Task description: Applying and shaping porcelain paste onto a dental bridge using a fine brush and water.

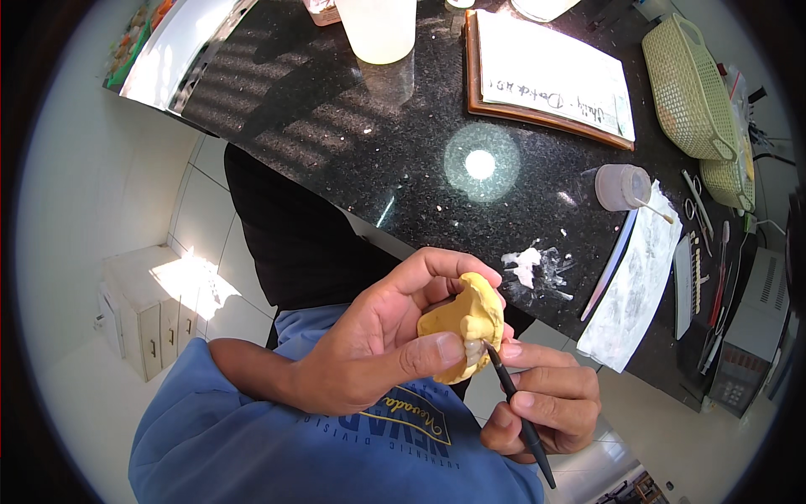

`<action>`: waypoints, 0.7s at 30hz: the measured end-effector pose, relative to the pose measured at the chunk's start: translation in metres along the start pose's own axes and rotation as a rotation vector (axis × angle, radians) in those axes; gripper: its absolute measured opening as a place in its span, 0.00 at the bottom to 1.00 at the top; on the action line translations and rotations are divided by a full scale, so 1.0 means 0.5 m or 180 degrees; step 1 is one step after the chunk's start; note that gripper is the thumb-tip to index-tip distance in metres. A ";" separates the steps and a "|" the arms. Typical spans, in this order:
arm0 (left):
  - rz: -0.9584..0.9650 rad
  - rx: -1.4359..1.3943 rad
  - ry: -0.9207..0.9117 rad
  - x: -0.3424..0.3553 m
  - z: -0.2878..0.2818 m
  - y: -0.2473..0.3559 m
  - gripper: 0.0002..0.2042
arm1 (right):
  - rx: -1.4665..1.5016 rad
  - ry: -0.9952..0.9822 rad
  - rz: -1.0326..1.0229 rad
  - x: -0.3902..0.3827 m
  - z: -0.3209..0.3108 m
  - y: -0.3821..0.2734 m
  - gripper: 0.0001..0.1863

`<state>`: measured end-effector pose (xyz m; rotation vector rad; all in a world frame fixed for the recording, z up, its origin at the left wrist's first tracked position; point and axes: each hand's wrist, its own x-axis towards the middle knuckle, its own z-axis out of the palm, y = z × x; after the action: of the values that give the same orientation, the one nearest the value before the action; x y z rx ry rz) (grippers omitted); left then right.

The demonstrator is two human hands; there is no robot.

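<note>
A yellow dental cast (453,317) is held up in front of my chest by my left hand (378,336). The thumb presses its near side and the fingers wrap behind it. Whitish tooth-shaped pieces (473,351) sit on the cast beside the thumb tip. My right hand (554,395) grips a slim black pen-like tool (522,413) between thumb and fingers. Its upper tip meets the cast at the whitish teeth. The exact shape of that tip is too small to tell.
The dark speckled countertop (319,143) carries a white paste smear (527,267), a small translucent cup (621,186) with a swab, and a white cloth strip (631,290). Farther back are a brown-edged clipboard (550,71), a pale tumbler (378,29) and a woven basket (688,92). A grey box unit (750,328) stands right.
</note>
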<state>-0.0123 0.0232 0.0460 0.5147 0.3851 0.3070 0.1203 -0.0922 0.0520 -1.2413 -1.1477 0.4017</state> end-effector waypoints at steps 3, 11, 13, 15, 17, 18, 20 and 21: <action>-0.0005 0.0007 -0.0011 0.000 -0.001 -0.001 0.22 | 0.0135 0.0244 0.0031 -0.002 0.005 0.000 0.12; 0.0040 -0.0106 0.0006 0.000 0.000 -0.004 0.23 | -0.0045 0.0080 -0.0152 -0.004 0.005 0.005 0.12; 0.0021 -0.0107 0.0005 0.000 0.001 -0.002 0.23 | -0.0084 0.0135 -0.0130 -0.004 0.008 0.002 0.12; 0.0014 -0.0104 0.0000 0.001 0.003 0.000 0.23 | -0.0113 0.0190 -0.0110 -0.004 0.009 0.001 0.12; 0.0007 -0.0097 -0.0002 0.002 0.003 0.000 0.23 | -0.0090 0.0162 -0.0093 -0.003 0.008 0.001 0.12; 0.0023 -0.0092 -0.0001 0.002 0.003 -0.001 0.23 | -0.0089 0.0164 -0.0094 -0.003 0.008 0.001 0.12; 0.0034 -0.0089 -0.0002 0.003 0.002 -0.002 0.23 | -0.0099 0.0169 -0.0068 -0.001 0.008 -0.001 0.12; 0.0046 -0.0097 -0.0005 0.003 0.001 -0.003 0.23 | -0.0094 0.0166 -0.0070 -0.002 0.009 0.000 0.12</action>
<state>-0.0104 0.0221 0.0454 0.4882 0.3747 0.3260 0.1163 -0.0906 0.0509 -1.2569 -1.1254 0.3353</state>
